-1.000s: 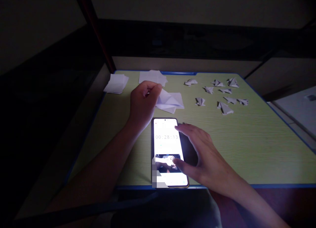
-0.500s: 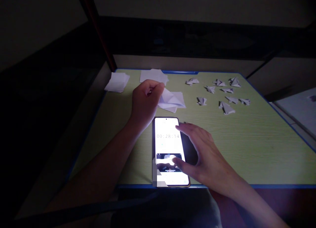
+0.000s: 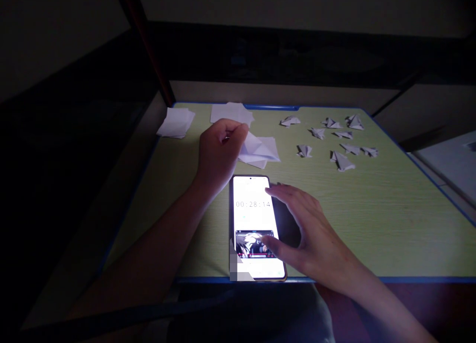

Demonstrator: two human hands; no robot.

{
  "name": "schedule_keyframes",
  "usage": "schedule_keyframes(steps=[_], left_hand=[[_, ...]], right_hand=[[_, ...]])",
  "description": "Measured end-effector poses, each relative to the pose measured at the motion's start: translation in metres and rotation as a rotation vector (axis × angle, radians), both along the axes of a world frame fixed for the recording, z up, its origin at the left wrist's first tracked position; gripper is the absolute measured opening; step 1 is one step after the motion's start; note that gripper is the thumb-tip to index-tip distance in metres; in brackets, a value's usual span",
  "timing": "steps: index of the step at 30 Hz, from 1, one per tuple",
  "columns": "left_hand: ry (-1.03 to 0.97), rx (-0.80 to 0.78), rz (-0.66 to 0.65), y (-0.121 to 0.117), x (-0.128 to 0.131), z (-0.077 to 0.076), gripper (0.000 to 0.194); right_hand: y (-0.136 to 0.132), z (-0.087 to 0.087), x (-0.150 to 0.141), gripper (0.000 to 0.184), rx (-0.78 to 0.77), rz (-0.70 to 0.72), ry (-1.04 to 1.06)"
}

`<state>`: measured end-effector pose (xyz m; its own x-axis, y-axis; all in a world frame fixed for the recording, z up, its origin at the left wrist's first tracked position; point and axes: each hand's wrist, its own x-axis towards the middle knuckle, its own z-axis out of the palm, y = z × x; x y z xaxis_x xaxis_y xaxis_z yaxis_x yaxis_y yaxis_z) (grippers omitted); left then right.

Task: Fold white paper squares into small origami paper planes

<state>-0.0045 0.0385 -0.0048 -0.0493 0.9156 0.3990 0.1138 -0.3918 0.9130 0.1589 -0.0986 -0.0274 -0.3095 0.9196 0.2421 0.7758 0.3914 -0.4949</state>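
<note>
One lit phone [image 3: 255, 219], long axis running near-to-far, top edge pointing away.

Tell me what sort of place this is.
Probably a home desk in a dim room: a lit phone on a blue-edged desktop, with folded paper pieces and white sheets.

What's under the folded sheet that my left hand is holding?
White paper sticks out from under the folded sheet, right and near side. The rest is covered by that sheet and your left hand. I can't tell how many layers.
</note>
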Motion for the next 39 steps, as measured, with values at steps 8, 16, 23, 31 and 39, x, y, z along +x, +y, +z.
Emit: schedule_keyframes(steps=[8,16,23,31,39], left_hand=[[0.029,0.004,0.004,0.0005,-0.0003,-0.0005,0.019],[0.011,0.006,-0.006,-0.0001,-0.0002,-0.0009,0.019],[0.002,0.023,-0.017,0.0011,0.0001,-0.0026,0.019],[-0.004,0.029,-0.017,-0.0003,0.0002,0.0001,0.018],[0.019,0.005,-0.007,-0.0011,0.0012,0.0016,0.019]], right_hand=[[-0.0003,-0.001,0.0015,0.063,-0.008,0.006,-0.004],[-0.0005,0.0,0.0021,0.064,-0.025,0.016,-0.008],[-0.0002,-0.0004,0.0017,0.064,-0.022,0.013,-0.015],[-0.0014,-0.0035,0.0005,0.066,0.016,-0.002,-0.048],[0.0,-0.0052,0.002,0.07,0.025,-0.005,-0.049]])
